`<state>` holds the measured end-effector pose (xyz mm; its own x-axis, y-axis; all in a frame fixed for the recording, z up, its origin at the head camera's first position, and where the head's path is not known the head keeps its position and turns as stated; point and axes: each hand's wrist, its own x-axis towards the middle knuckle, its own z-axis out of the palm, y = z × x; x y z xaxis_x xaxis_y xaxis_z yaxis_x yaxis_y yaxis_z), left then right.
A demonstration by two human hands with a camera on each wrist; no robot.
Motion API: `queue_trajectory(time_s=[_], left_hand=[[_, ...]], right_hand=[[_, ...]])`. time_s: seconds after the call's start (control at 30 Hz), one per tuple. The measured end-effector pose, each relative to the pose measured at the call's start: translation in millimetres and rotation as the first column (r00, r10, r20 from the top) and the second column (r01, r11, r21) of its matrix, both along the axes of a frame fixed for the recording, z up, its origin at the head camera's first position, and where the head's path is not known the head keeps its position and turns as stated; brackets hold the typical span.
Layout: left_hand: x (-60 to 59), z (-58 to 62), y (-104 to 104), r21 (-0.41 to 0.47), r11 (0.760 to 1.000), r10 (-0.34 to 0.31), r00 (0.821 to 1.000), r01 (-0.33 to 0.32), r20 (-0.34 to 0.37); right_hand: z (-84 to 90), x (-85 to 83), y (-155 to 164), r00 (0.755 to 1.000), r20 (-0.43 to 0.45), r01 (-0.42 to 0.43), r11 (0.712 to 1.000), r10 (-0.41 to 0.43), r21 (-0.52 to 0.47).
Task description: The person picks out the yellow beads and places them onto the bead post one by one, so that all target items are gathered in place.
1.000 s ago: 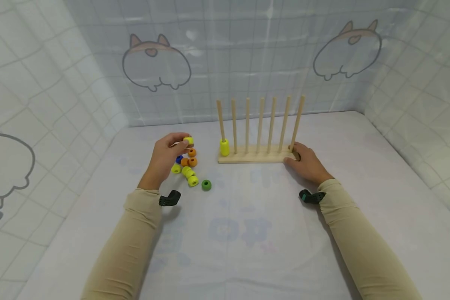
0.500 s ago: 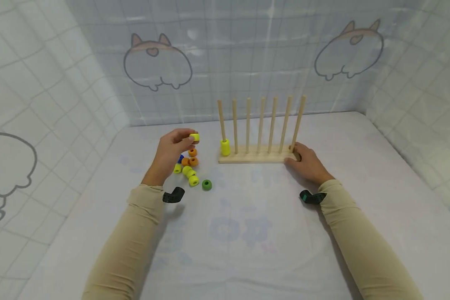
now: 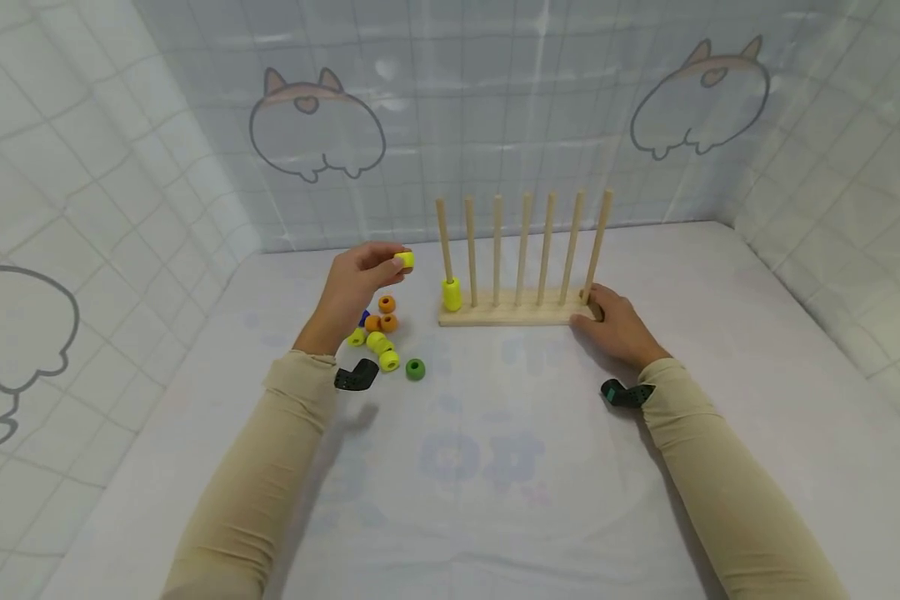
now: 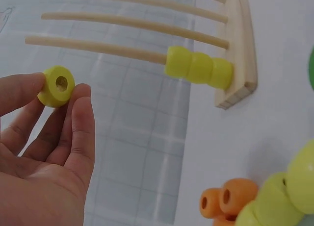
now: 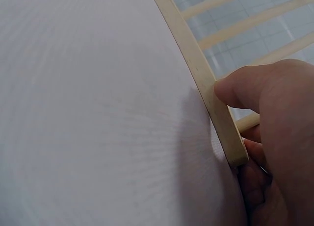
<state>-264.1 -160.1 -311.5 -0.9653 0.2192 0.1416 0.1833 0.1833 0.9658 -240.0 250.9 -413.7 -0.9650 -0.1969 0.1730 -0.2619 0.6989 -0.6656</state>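
Note:
My left hand (image 3: pixel 352 287) pinches a yellow bead (image 3: pixel 404 260) between thumb and fingers, raised left of the wooden peg rack (image 3: pixel 517 315). In the left wrist view the hole of that yellow bead (image 4: pixel 61 84) faces the camera. Several upright pegs stand along the rack, and its leftmost peg (image 3: pixel 444 237) carries a stack of three yellow beads (image 4: pixel 198 67). My right hand (image 3: pixel 615 327) grips the right end of the rack's base. Seen from the right wrist, the thumb lies on the edge of the base (image 5: pixel 221 118) and the other fingers are partly hidden behind it.
Left of the rack lie loose beads: orange beads (image 3: pixel 387 322), several yellow beads (image 3: pixel 388 360), a partly hidden blue bead (image 3: pixel 363 317) and a green bead (image 3: pixel 416 369). A white cloth (image 3: pixel 480 517) covers the table. Tile-patterned sheets (image 3: pixel 450 108) rise behind and at both sides.
My left hand has moved right and upward with the yellow bead, closer to the leftmost peg. The right hand keeps its place at the rack's end.

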Motion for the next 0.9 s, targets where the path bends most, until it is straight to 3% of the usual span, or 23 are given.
queue_trajectory(time_s=[0.23,0.43,0.9], left_hand=[[-3.7,13.8,8,0.028,0.999,0.017,1.0,-0.016,-0.013],[-10.8,25.9,21,0.1,0.995,0.034,0.997,-0.027,-0.072],[-20.2,46.8,31,0.134,0.99,0.068,0.987,-0.048,-0.146]], right_hand=[[-0.4,-0.6,0,1.0,0.014,-0.001,1.0,0.001,-0.003],[2.0,1.5,-1,1.0,0.023,0.004,1.0,-0.004,0.003],[3.7,3.2,-3,1.0,0.014,0.014,1.0,-0.014,0.002]])
